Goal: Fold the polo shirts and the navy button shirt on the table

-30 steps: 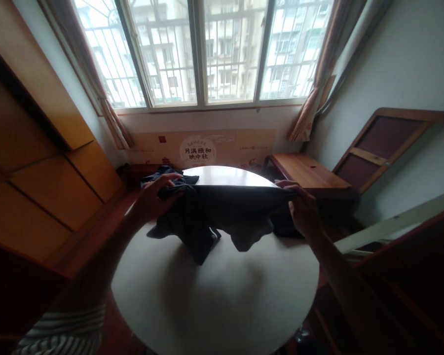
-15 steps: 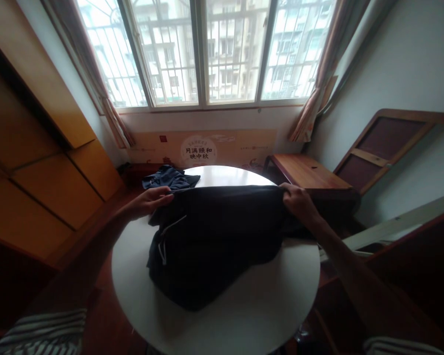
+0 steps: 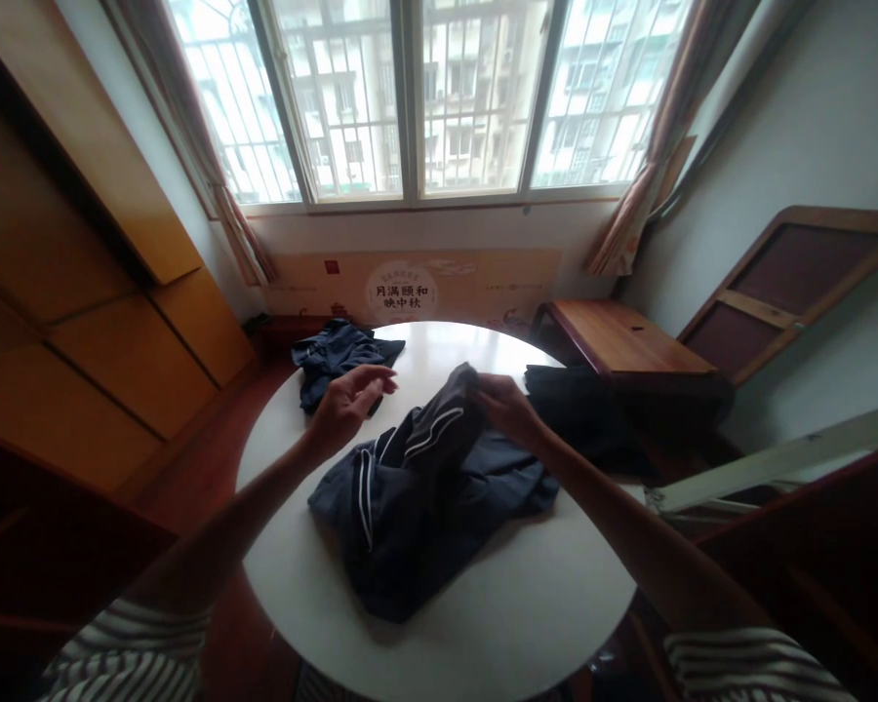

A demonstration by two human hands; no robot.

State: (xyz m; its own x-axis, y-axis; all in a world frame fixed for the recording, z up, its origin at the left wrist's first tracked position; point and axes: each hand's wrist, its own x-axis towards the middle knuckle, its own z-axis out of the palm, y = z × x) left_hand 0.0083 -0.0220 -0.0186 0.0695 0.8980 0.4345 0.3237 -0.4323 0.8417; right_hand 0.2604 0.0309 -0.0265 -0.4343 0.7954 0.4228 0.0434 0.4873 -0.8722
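Garment (image 3: 424,546) with white lines lies rumpled mid-table (image 3: 527,614); from my remote seat, I see the right hand (image 3: 508,408) pinch a raised fold between closed fingers, while the left hand (image 3: 345,405) hovers near, fingers curled, slightly parted, holding nothing.

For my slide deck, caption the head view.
Right hand holding up part of a dark garment on a round white table, left hand free.

Left hand (image 3: 347,408) hovering, loosely curled; right hand (image 3: 510,405) pinched; both forearms (image 3: 223,534) extended forward, angled inward.
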